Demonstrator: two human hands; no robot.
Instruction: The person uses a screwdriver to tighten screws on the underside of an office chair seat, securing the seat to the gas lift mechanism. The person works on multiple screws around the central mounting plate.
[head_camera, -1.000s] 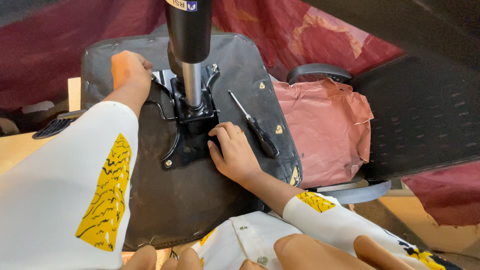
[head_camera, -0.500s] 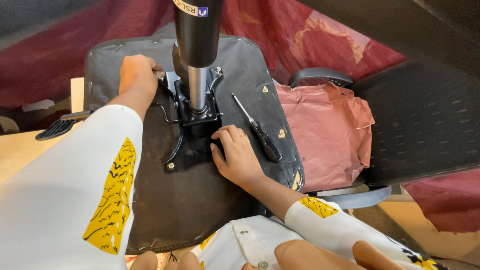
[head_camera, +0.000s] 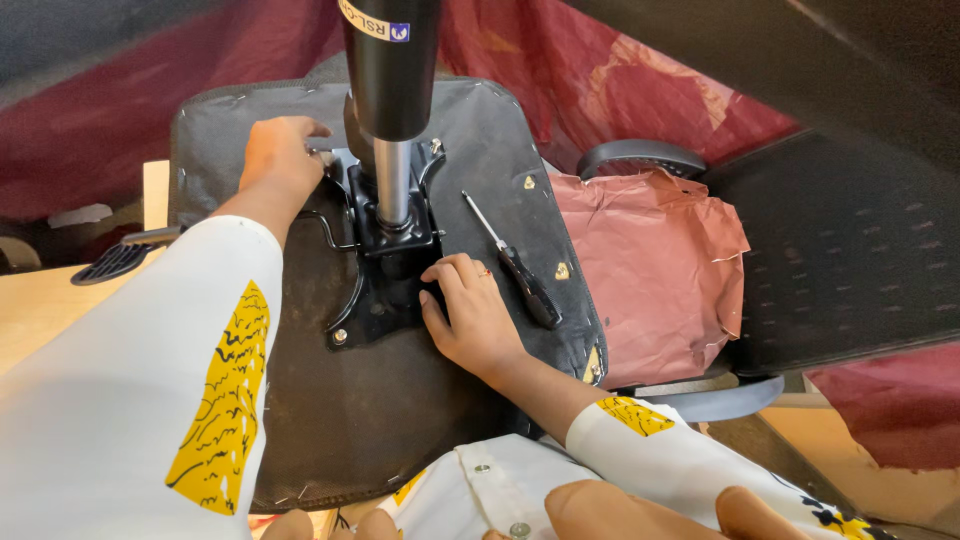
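Observation:
An upturned office chair seat (head_camera: 400, 400) lies in front of me, its black underside facing up. A black metal mounting plate (head_camera: 385, 270) sits on it, with a gas lift cylinder (head_camera: 392, 110) standing upright from its middle. My left hand (head_camera: 280, 155) rests at the plate's far left corner, fingers curled against the metal. My right hand (head_camera: 470, 310) lies flat on the seat with its fingertips against the plate's right edge. A black-handled screwdriver (head_camera: 515, 265) lies loose on the seat just right of that hand.
A chair part wrapped in pinkish-red plastic (head_camera: 650, 270) lies to the right, with a black armrest (head_camera: 630, 155) behind it. A black mesh chair back (head_camera: 850, 240) fills the right side. Red cloth (head_camera: 90, 130) lies behind. A wooden floor (head_camera: 40, 300) shows at left.
My left hand has moved right and nearer, from the seat's far edge onto the plate's corner. My right hand has stayed by the plate's right edge.

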